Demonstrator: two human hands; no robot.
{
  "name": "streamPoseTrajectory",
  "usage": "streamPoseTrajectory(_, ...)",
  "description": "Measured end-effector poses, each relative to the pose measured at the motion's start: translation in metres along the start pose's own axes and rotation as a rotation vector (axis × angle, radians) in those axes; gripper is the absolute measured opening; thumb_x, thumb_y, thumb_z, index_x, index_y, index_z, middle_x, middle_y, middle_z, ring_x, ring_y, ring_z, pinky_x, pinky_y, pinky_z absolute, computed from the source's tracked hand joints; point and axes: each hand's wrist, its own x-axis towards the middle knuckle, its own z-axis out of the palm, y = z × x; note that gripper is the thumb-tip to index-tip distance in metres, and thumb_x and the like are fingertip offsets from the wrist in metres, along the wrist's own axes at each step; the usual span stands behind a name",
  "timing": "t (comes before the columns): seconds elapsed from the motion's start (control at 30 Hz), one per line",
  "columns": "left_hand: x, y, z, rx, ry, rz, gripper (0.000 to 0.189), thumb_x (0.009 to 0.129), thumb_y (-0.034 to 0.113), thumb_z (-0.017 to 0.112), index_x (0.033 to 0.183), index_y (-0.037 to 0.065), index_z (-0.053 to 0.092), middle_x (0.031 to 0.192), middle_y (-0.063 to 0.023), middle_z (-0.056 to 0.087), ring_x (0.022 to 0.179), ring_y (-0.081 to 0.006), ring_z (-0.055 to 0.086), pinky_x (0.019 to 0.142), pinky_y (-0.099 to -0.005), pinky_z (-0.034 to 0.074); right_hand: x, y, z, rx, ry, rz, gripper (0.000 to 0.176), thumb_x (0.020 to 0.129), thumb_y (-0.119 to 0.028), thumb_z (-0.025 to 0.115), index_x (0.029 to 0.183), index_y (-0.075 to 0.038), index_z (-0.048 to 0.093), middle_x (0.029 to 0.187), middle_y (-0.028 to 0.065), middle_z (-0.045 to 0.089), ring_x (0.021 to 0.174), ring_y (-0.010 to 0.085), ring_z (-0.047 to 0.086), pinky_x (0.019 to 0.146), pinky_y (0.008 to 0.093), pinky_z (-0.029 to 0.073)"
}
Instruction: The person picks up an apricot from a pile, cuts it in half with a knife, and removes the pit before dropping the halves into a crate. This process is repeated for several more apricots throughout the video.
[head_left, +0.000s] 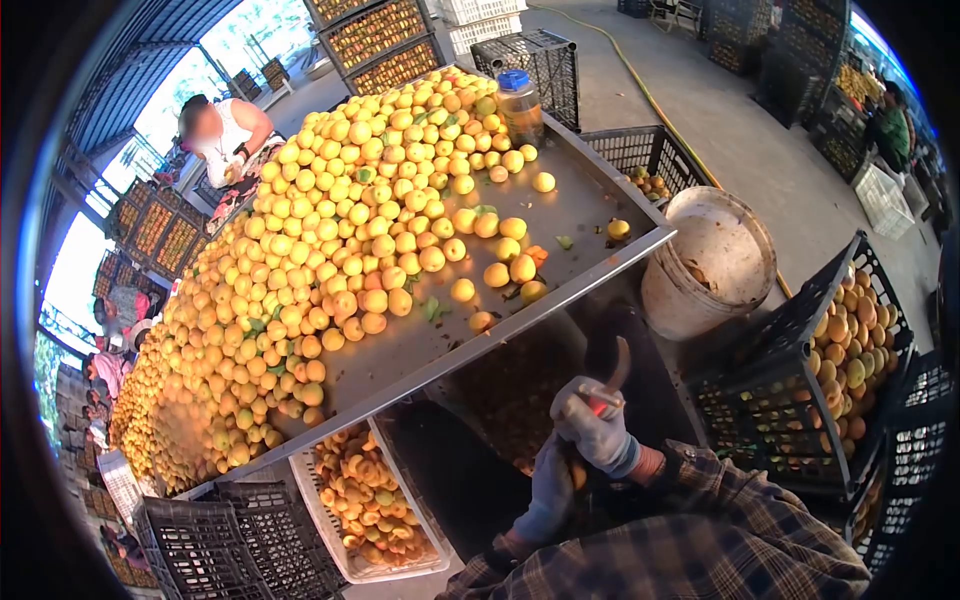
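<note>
Both my hands are gloved and close together below the front edge of the metal table [440, 352]. My right hand [598, 430] is wrapped round a red-handled knife [603, 400], and a curved blade-like piece [621, 365] rises above the fingers. Just below and left of it, my left hand [552, 488] is closed on a yellow-orange fruit [578, 474], which is mostly hidden. On the table lies a large heap of yellow fruit [330, 230], with a few loose ones near the edge.
A white crate [428, 562] of cut fruit stands below left, beside black crates [240, 535]. At right are a dirty white bucket [740, 215] and a black crate [770, 440] of fruit. A jar with a blue lid [518, 105] stands on the table. Another person [235, 128] sits across.
</note>
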Motion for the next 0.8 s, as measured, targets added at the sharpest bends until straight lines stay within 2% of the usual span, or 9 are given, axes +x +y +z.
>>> streamPoseTrajectory(0.03,0.002,0.017,0.002,0.054,0.074,0.046,0.036,0.105,0.034,0.035,0.104,0.006,0.057,0.091,-0.0021,0.058,0.079,-0.0119,0.056,0.072,-0.0258,0.045,-0.001,-0.001,0.0,0.032,0.02,0.011,0.019,0.097,-0.018,0.053,0.085,-0.003,0.058,0.063,0.0,0.051,0.05,0.0049,0.042,0.047,0.0209,0.034)
streamPoseTrajectory(0.17,0.009,0.063,0.01,-0.518,0.248,-0.282,0.04,0.106,0.036,0.032,0.106,0.006,0.058,0.094,-0.0019,0.06,0.078,-0.0111,0.054,0.068,-0.0258,0.044,0.001,-0.001,-0.001,0.214,0.098,0.008,0.019,0.098,-0.018,0.052,0.084,-0.006,0.053,0.06,0.0003,0.046,0.049,0.0072,0.04,0.045,0.0221,0.033)
streamPoseTrajectory(0.2,0.005,0.045,0.003,-0.815,0.175,-0.266,0.034,0.096,0.024,0.053,0.119,0.0,0.051,0.102,-0.0103,0.06,0.089,-0.0197,0.059,0.078,-0.0304,0.047,0.002,-0.002,-0.001,0.213,0.097,0.006,0.019,0.098,-0.018,0.052,0.084,-0.006,0.053,0.06,0.0003,0.046,0.049,0.0072,0.04,0.045,0.0221,0.033)
streamPoseTrajectory(0.23,0.002,0.03,0.0,-1.111,0.093,-0.244,0.058,0.085,0.012,0.073,0.131,-0.006,0.044,0.11,-0.0186,0.06,0.1,-0.0284,0.063,0.087,-0.0351,0.05,0.002,-0.005,-0.001,0.26,0.101,-0.016,0.02,0.098,-0.016,0.052,0.082,-0.003,0.055,0.06,-0.0013,0.047,0.048,0.0049,0.039,0.045,0.0212,0.032)
streamPoseTrajectory(0.43,-0.003,-0.006,0.008,-1.272,0.105,-0.211,0.05,0.091,0.013,0.068,0.13,-0.006,0.045,0.108,-0.0171,0.061,0.091,-0.0276,0.065,0.084,-0.0327,0.051,-0.003,0.0,-0.01,0.182,0.021,-0.005,0.02,0.099,-0.018,0.05,0.083,-0.008,0.046,0.06,0.0003,0.044,0.05,0.0084,0.04,0.046,0.0232,0.034)
streamPoseTrajectory(0.47,-0.001,0.004,0.01,-1.271,0.105,-0.212,0.05,0.091,0.013,0.068,0.13,-0.006,0.045,0.108,-0.0171,0.061,0.091,-0.0276,0.065,0.084,-0.0327,0.051,-0.004,0.001,-0.01,0.109,0.02,-0.03,0.018,0.097,-0.017,0.051,0.083,-0.007,0.05,0.062,0.0014,0.048,0.052,0.0083,0.042,0.047,0.0226,0.035)
streamPoseTrajectory(0.53,0.006,0.033,0.013,-0.357,0.191,-0.152,0.04,0.106,0.036,0.034,0.106,0.006,0.06,0.085,-0.001,0.06,0.069,-0.0072,0.052,0.063,-0.0207,0.04,-0.005,0.001,-0.009,0.037,0.018,-0.056,0.016,0.096,-0.016,0.052,0.084,-0.006,0.053,0.065,0.0026,0.051,0.053,0.0082,0.045,0.048,0.0221,0.036)
streamPoseTrajectory(0.63,-0.002,0.002,0.006,0.031,0.188,0.035,0.037,0.106,0.033,0.035,0.107,0.005,0.059,0.087,-0.0004,0.061,0.075,-0.0068,0.054,0.067,-0.0211,0.042,-0.007,0.003,-0.013,-0.135,-0.113,-0.116,0.016,0.092,-0.016,0.06,0.083,-0.002,0.063,0.072,0.0031,0.062,0.063,0.0101,0.057,0.06,0.0257,0.047)
streamPoseTrajectory(0.8,-0.002,-0.01,0.018,-0.392,0.249,-0.179,0.033,0.105,0.029,0.038,0.11,0.004,0.059,0.095,-0.0032,0.063,0.085,-0.0106,0.057,0.077,-0.0257,0.046,-0.007,0.004,-0.004,-0.096,-0.114,-0.085,0.015,0.092,-0.013,0.059,0.083,-0.002,0.063,0.072,0.0031,0.062,0.062,0.0104,0.057,0.06,0.0251,0.046)
